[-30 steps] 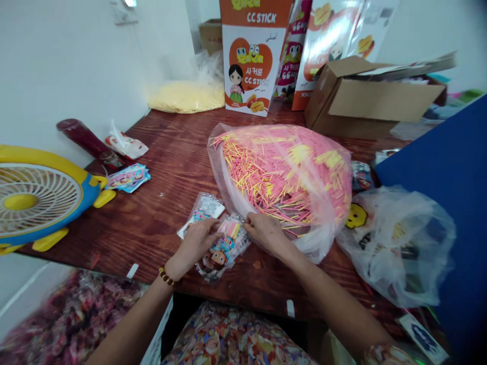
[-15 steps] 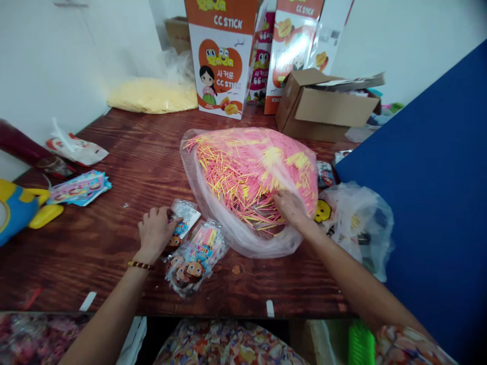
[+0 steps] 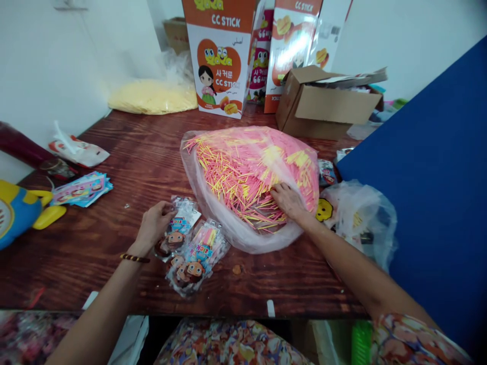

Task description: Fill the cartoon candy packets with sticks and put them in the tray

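Inspecting the table (image 3: 266, 286), we find a large clear bag (image 3: 238, 234) of pink and yellow sticks (image 3: 228, 177) lying on its side near the middle, its mouth facing the person. We observe the right hand (image 3: 288, 202) at the right part of that mouth, its fingers bent and lying against the sticks; we cannot tell whether they hold any. We note the left hand (image 3: 152, 224) beside a pile of printed packets (image 3: 178, 223), left of the bag. Its fingers are curled, with a narrow gap to the thumb at the pile's left edge; we cannot tell whether a packet is pinched. A dark and yellow bracelet (image 3: 134, 258) circles the left wrist.

We record a second pile of packets (image 3: 200, 251) just right of the first and nearer the person, sticks visible through its top one. At the left we list a stack of printed cards (image 3: 83, 188), a tissue pack (image 3: 79, 152), a dark red bottle (image 3: 25, 147) lying tilted, and part of a yellow and blue fan (image 3: 23, 208). Along the back we see a bag of pale yellow contents (image 3: 152, 97), a tall orange and white box (image 3: 219, 66) and an open brown carton (image 3: 337, 105). At the right we note a thin white bag (image 3: 367, 208) beside a blue panel (image 3: 429, 182).
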Tool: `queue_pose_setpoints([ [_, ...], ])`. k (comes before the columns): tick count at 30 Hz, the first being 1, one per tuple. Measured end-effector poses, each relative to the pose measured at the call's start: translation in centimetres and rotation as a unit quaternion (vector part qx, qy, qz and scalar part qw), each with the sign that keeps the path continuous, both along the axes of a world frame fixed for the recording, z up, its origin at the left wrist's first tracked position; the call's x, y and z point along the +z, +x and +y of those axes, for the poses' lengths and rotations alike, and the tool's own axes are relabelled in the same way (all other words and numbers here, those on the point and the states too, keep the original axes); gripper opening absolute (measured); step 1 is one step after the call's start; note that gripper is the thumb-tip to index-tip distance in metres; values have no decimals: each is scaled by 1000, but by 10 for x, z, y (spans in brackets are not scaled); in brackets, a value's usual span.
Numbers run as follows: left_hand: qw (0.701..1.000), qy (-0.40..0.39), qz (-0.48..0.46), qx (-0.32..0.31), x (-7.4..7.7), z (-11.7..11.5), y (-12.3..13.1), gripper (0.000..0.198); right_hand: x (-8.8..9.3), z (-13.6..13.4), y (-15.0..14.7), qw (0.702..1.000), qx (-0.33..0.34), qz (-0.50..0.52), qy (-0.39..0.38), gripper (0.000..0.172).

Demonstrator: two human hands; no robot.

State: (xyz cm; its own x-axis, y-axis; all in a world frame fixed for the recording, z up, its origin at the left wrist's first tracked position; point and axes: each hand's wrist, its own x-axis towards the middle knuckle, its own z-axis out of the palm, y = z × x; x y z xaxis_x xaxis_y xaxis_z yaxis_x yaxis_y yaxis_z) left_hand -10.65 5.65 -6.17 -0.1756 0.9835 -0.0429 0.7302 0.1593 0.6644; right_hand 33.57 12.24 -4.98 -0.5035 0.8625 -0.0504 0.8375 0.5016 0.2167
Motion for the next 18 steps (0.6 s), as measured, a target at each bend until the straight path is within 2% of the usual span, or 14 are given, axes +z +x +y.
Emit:
queue_pose_setpoints([
  [4, 999, 30, -35, -9, -2, -4, -8, 26, 0, 3, 3, 1000, 14, 25, -10, 29],
  [7, 998, 42, -52, -1, -1, -4, -8, 27, -2, 4, 3, 999, -1, 37, -20, 30],
  [10, 987, 59, -150, 24, 4, -3, -3, 29, -5, 4, 0, 997, -24, 59, -32, 31],
  [13, 960, 67, -264, 65, 16, -3, 1, 31, -7, 3, -6, 983, -66, 167, -42, 29],
  [15, 942, 75, -310, 102, 25, -3, 3, 32, -8, 2, -12, 943, -108, 310, -51, 22],
  [18, 921, 82, -359, 126, 40, -6, 6, 36, -11, -3, -27, 825, -149, 537, -96, 23],
])
